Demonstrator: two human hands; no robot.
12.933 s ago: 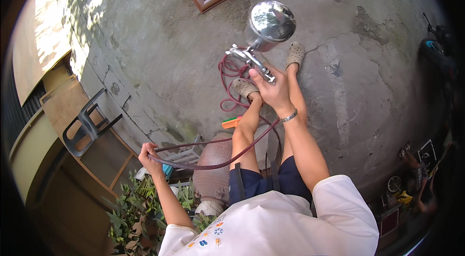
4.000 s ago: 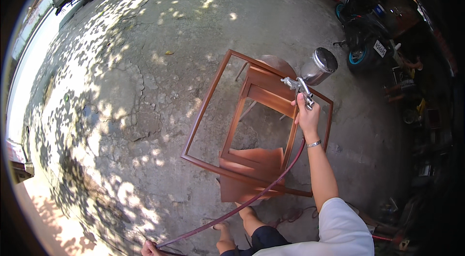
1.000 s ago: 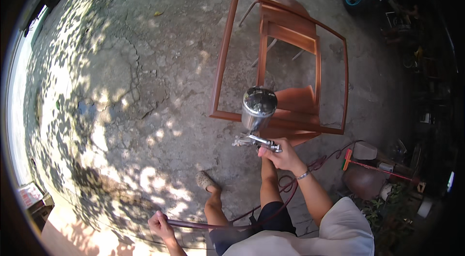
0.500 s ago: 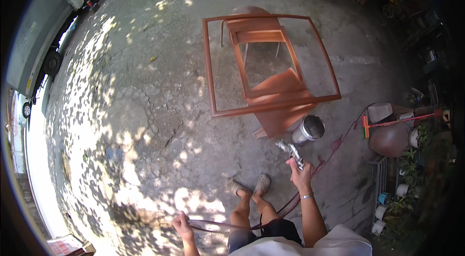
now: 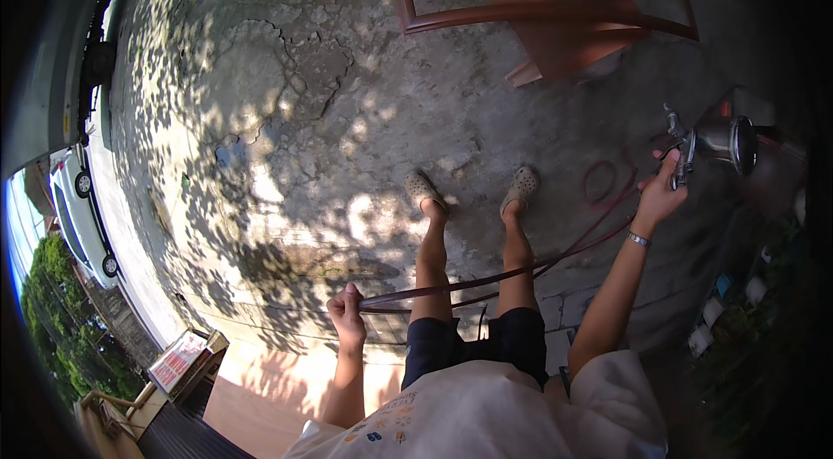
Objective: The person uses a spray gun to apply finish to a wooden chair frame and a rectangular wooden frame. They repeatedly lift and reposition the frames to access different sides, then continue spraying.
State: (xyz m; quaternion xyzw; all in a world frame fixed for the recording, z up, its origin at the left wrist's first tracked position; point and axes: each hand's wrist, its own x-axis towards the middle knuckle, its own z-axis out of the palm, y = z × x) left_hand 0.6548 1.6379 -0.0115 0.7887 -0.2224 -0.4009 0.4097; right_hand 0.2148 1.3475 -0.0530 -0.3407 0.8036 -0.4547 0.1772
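My right hand (image 5: 661, 190) is closed round the handle of a silver spray gun (image 5: 685, 151), held out to my right. Its round metal cup (image 5: 725, 143) points away to the right. My left hand (image 5: 347, 311) is a fist round a dark red hose (image 5: 451, 287). From there the hose runs in two strands across my legs toward my right hand, and part of it loops over the ground. Ahead, a reddish-brown wooden frame (image 5: 538, 15) rests above brown panels (image 5: 573, 47); its far part is cut off by the picture's edge.
Cracked concrete ground (image 5: 312, 77) spreads in front, dappled with sunlight. A truck (image 5: 43, 95) and a white car (image 5: 82, 207) stand at the left. A signboard (image 5: 180, 361) is at the lower left. Potted plants (image 5: 755, 290) line the dim right side.
The view has tipped down, so the wooden frame sits higher in the picture. My right hand has swung the spray gun outward to the right. The hose is stretched wider, and my feet are further apart.
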